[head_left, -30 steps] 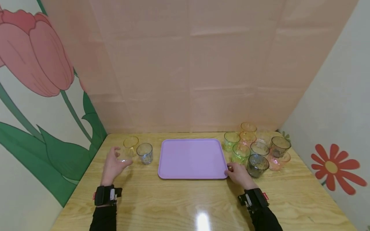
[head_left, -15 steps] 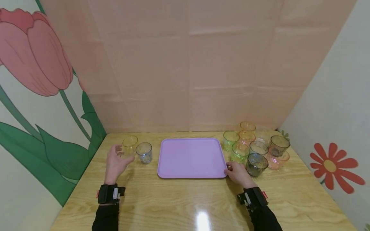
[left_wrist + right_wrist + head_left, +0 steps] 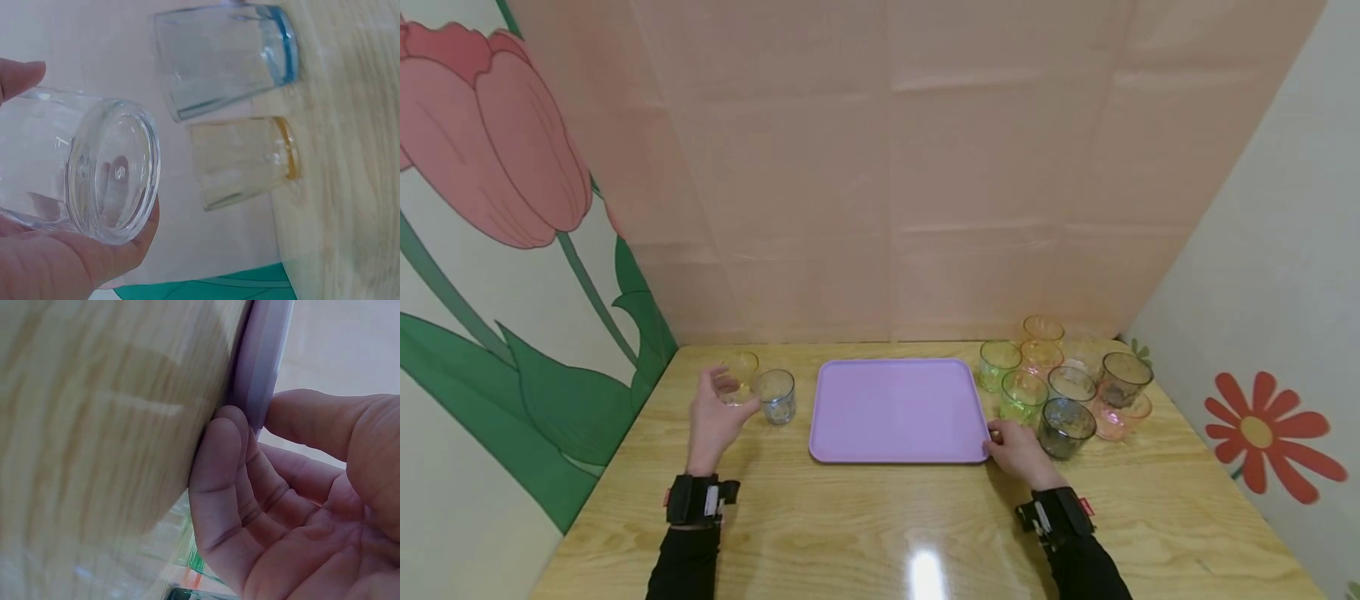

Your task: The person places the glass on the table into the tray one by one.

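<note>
My left hand [image 3: 721, 417] grips a clear drinking glass [image 3: 115, 169] between thumb and fingers. Its thick round base faces the left wrist camera, raised off the table. Just beyond stand a yellow-tinted glass [image 3: 240, 159] and a blue-based glass [image 3: 225, 56], upright on the wood. In the head view that bluish glass [image 3: 777, 400] is right beside my left thumb. A lilac tray [image 3: 898, 412] lies flat in the middle. My right hand [image 3: 1022, 454] pinches the tray's near right corner, thumb on the rim [image 3: 265, 369] and fingertips low against its outer side.
Several tinted glasses crowd the right of the tray: green ones [image 3: 1022, 398], orange and pink ones, and a dark grey glass [image 3: 1066, 431] close to my right hand. A grey glass [image 3: 1124, 382] overlaps a pink one there. A peach sheet [image 3: 887, 183] hangs behind the table [image 3: 820, 533].
My left hand has moved right and slightly away from me with the clear glass, toward the bluish glass. The right hand and tray have stayed put.
</note>
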Action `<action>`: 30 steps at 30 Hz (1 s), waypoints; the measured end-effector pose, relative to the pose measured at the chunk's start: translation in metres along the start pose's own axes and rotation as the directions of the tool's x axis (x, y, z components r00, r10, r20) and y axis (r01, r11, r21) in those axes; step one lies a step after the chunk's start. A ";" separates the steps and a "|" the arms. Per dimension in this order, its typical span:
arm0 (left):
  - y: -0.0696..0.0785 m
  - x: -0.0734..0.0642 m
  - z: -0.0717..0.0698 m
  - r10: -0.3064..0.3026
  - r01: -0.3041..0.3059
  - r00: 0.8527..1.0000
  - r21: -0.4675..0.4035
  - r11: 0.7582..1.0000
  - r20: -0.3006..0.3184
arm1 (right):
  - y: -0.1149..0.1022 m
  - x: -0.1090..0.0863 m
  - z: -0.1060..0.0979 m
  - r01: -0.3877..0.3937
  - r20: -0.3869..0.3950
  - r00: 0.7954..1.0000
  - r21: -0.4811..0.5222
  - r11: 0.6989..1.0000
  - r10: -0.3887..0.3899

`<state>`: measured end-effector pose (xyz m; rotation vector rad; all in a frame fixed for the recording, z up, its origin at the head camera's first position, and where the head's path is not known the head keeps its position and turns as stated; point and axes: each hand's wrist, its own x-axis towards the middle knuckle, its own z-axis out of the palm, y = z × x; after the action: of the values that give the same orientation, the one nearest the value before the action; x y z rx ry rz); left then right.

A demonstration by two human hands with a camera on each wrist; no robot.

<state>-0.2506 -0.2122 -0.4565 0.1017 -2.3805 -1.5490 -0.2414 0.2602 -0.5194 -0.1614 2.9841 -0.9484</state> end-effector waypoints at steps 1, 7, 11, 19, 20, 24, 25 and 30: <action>0.001 0.000 0.001 0.000 0.000 1.000 -0.010 1.000 0.006 | 0.000 0.000 0.000 -0.002 0.005 1.000 0.001 1.000 0.002; 0.010 -0.002 0.010 0.035 -0.033 0.999 -0.060 0.998 0.041 | 0.001 0.001 -0.003 -0.036 0.021 0.999 -0.002 0.999 0.036; 0.014 -0.003 0.017 0.052 -0.047 0.995 -0.059 0.997 0.086 | 0.001 0.000 -0.001 -0.025 0.021 0.999 0.002 1.000 0.025; 0.021 -0.004 0.032 0.115 -0.103 0.982 -0.086 0.991 0.148 | 0.001 0.000 0.000 -0.022 0.018 1.000 0.006 1.000 0.022; 0.021 -0.005 0.034 0.124 -0.112 0.980 -0.088 0.990 0.156 | 0.001 0.000 0.000 -0.018 0.017 1.000 0.005 1.000 0.018; 0.021 -0.005 0.045 0.160 -0.147 0.971 -0.082 0.986 0.176 | 0.002 0.001 0.001 -0.009 0.016 1.000 0.004 1.000 0.009; 0.022 -0.005 0.047 0.168 -0.155 0.969 -0.086 0.984 0.183 | 0.002 0.001 0.001 -0.010 0.017 1.000 0.004 1.000 0.010; 0.022 -0.006 0.061 0.179 -0.165 0.964 -0.087 0.982 0.198 | 0.002 0.001 0.001 -0.018 0.020 1.000 0.000 1.000 0.018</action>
<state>-0.2601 -0.1482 -0.4609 -0.2872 -2.4087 -1.6264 -0.2423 0.2611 -0.5209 -0.1433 2.9624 -0.9400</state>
